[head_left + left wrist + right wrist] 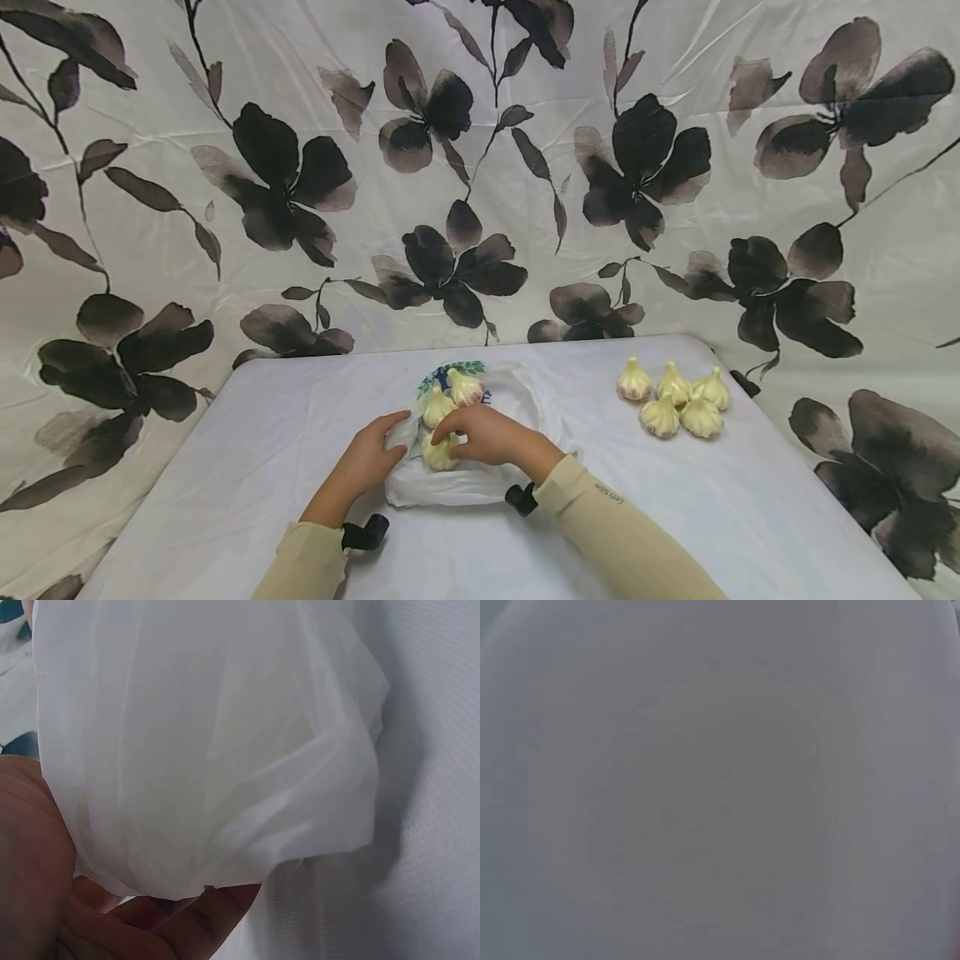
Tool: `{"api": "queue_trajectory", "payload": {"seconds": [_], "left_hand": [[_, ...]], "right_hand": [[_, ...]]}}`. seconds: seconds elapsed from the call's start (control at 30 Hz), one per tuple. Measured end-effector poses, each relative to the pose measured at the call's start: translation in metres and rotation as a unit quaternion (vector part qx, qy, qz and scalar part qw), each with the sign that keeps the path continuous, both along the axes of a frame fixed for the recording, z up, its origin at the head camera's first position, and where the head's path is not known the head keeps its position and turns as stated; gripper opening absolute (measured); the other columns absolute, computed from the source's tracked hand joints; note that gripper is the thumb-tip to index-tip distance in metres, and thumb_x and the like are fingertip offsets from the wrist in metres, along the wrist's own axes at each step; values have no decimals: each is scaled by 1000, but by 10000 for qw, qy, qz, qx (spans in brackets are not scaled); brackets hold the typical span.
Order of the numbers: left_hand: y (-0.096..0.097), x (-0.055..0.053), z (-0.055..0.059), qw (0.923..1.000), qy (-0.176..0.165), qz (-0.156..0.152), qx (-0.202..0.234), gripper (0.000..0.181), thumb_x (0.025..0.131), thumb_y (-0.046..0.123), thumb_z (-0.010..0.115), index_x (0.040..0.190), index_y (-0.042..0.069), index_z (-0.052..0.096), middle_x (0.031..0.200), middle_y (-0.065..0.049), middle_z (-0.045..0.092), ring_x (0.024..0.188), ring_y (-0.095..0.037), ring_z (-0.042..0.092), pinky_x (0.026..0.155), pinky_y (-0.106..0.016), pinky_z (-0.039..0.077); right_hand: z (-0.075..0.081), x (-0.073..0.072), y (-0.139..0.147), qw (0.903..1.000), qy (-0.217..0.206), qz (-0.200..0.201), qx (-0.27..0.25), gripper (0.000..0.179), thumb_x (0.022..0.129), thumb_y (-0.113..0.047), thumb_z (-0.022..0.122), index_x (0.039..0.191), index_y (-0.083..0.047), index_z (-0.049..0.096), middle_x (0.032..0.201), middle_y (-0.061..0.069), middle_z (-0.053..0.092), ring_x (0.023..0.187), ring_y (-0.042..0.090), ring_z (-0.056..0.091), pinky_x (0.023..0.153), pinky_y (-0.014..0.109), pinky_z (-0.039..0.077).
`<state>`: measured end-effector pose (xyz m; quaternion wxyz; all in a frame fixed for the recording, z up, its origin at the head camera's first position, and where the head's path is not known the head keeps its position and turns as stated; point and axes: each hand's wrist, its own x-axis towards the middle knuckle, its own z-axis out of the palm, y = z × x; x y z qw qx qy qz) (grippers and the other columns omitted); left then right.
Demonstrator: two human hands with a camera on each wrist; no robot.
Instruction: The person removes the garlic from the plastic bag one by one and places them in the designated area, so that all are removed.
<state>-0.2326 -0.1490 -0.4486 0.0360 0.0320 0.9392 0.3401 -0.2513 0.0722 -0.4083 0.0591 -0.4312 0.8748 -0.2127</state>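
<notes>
A white plastic bag (450,492) with a green and blue print lies open on the table. My left hand (371,450) holds its left edge between thumb and fingers; in the left wrist view the bag's thin film (202,750) covers part of that hand (142,922). Reaching in from the right, my right hand (487,433) grips a garlic bulb (438,455) at the front of the bag's opening. Two more bulbs sit just behind it in the bag, one garlic bulb (437,408) to the left and another (466,388) farther back. Blurred pale film fills the right wrist view.
Several garlic bulbs (673,385) stand grouped at the table's back right. A white cloth covers the table (285,417). Behind it hangs a floral curtain (540,183).
</notes>
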Motion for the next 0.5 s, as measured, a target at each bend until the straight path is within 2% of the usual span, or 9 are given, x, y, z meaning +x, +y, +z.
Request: {"api": "queue_trajectory", "payload": {"seconds": [0.2,0.5], "left_hand": [[-1,-1,-1,10000,3,-19,14,57,92,11,61,146,11,43,151,-19,40,141,-42,35,112,-60,33],[0,0,-1,10000,32,-23,-44,57,92,11,61,146,11,43,150,-20,41,140,-43,36,111,-60,34]], "right_hand": [[-1,0,0,9999,139,26,-55,23,88,-10,69,110,-13,72,112,-3,72,107,17,66,91,21,52],[-1,0,3,9986,464,26,-256,21,89,-12,68,110,-12,73,109,-1,72,101,14,67,86,19,53]]}}
